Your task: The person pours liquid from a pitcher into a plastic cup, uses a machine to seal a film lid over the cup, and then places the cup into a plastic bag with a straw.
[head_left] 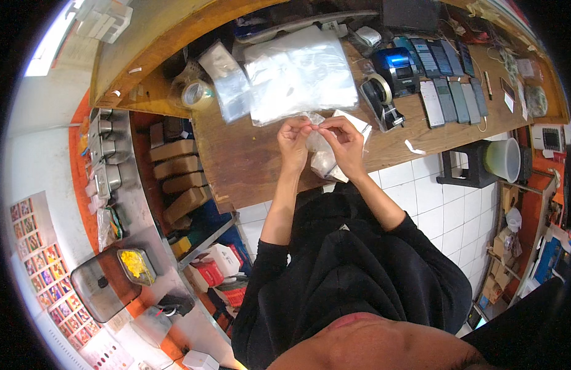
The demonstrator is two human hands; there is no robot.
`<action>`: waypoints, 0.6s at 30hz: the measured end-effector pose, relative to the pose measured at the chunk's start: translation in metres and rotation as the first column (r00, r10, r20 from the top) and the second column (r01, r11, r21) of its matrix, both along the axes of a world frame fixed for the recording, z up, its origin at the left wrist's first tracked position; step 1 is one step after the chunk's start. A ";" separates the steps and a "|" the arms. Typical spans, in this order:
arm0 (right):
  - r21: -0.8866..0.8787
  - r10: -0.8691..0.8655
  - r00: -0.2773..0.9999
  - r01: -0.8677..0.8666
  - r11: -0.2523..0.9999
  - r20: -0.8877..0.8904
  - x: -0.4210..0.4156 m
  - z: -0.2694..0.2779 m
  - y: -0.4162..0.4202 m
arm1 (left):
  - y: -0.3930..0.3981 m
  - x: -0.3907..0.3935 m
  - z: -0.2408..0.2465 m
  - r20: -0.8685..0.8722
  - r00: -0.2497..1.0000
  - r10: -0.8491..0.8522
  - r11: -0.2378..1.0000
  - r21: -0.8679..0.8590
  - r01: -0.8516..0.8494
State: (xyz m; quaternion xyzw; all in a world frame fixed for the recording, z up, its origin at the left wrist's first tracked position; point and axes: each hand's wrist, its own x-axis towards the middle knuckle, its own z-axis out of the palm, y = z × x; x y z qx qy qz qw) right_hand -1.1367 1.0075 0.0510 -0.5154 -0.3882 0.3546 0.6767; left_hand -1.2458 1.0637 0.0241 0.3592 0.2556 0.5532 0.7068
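Note:
My left hand (294, 138) and my right hand (343, 139) meet fingertip to fingertip over the front of a wooden table. Between them they pinch the edge of a clear plastic bag (316, 142). Below the fingers, a second bundle of clear plastic (321, 163) rests near the table's front edge; I cannot tell whether it is part of the same bag. Partly behind my right hand lies a white paper or box (355, 122). Just beyond my hands spreads a large stack of clear plastic sheets or bags (299, 74), with narrower plastic bags (227, 83) to its left.
On the wooden table (248, 162) stand a tape roll (196, 94), a tape dispenser (382, 99), a blue and black label printer (396, 69) and several phones (447, 99). A black stool (463, 164) holds a translucent bucket (503, 159). Left is a steel counter (146, 217) with a container of yellow food (136, 266).

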 end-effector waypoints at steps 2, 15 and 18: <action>0.021 0.037 0.999 -0.038 0.999 0.020 0.001 -0.002 0.005 | 0.002 -0.001 -0.002 -0.004 1.000 -0.004 1.000 0.010 0.004; -0.151 -0.079 0.966 0.042 0.988 -0.248 -0.015 -0.014 -0.001 | -0.008 0.002 -0.004 0.246 0.925 0.290 0.841 -0.526 -0.124; -0.142 -0.106 0.938 0.061 0.988 -0.329 -0.020 -0.017 0.000 | -0.014 -0.006 -0.009 0.244 0.939 0.240 0.841 -0.535 -0.076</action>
